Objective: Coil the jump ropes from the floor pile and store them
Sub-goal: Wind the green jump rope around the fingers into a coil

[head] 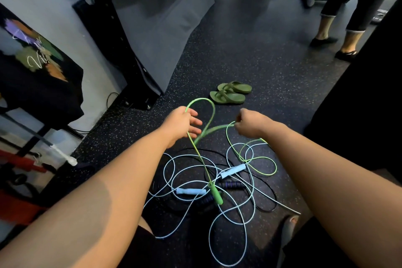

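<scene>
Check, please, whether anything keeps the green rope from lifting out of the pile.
Yes: loops of the green rope interlace at right with the pale blue rope, and its green handle lies among the other handles.
</scene>
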`<state>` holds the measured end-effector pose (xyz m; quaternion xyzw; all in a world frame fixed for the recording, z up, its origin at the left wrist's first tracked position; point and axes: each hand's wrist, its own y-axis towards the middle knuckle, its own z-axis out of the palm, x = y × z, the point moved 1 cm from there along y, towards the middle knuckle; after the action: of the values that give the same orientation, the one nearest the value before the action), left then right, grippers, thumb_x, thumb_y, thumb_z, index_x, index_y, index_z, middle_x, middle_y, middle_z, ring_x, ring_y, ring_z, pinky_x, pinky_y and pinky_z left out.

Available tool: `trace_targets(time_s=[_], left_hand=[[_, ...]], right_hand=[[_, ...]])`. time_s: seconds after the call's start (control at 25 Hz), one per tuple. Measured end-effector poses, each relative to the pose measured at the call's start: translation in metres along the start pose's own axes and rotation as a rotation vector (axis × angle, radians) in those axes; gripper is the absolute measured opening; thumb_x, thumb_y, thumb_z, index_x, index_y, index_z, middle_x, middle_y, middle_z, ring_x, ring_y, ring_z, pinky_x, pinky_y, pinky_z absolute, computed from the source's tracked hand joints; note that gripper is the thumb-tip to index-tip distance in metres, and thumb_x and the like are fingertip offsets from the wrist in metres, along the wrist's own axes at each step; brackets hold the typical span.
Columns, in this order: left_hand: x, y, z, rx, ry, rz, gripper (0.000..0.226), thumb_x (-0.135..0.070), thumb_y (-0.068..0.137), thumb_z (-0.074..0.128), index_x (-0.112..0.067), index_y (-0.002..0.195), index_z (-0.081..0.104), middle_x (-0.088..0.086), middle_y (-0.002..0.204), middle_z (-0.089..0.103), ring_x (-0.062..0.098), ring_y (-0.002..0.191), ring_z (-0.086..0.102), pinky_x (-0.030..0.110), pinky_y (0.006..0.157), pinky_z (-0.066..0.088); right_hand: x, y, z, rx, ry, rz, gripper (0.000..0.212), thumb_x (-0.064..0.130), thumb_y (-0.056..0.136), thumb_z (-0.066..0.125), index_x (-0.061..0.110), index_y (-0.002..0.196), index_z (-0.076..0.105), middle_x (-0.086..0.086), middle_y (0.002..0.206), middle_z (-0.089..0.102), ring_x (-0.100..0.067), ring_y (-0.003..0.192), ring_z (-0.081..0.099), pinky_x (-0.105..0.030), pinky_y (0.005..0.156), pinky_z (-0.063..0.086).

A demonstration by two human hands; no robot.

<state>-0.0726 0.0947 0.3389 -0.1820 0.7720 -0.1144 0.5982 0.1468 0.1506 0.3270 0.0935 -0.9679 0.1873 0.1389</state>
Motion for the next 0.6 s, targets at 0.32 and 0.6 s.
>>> trace_targets(time_s=[0.32, 0.6], left_hand=[[-0.005, -0.018, 0.013, 0.272, 0.010, 0.021, 0.031, 0.006, 0.091, 0.032, -0.011, 0.086, 0.057, 0.003, 0.061, 0.059, 0.022, 0.056, 0.061, 0.031, 0.063, 0.050], [-0.012, -0.019, 0.008, 0.302, -0.089, 0.073, 0.029, -0.005, 0.093, 0.035, -0.006, 0.093, 0.064, 0.001, 0.054, 0.051, 0.019, 0.047, 0.046, 0.029, 0.054, 0.037]], right_hand=[[0.028, -0.005, 0.005, -0.107, 0.487, -0.308, 0.064, 0.025, 0.092, 0.066, 0.017, 0.148, 0.036, -0.005, 0.146, 0.047, -0.017, 0.130, 0.050, -0.026, 0.107, 0.039], [0.037, -0.018, -0.007, -0.121, 0.518, -0.447, 0.012, 0.023, 0.102, 0.052, 0.018, 0.093, 0.057, 0.012, 0.075, 0.063, 0.009, 0.062, 0.055, -0.013, 0.065, 0.041]])
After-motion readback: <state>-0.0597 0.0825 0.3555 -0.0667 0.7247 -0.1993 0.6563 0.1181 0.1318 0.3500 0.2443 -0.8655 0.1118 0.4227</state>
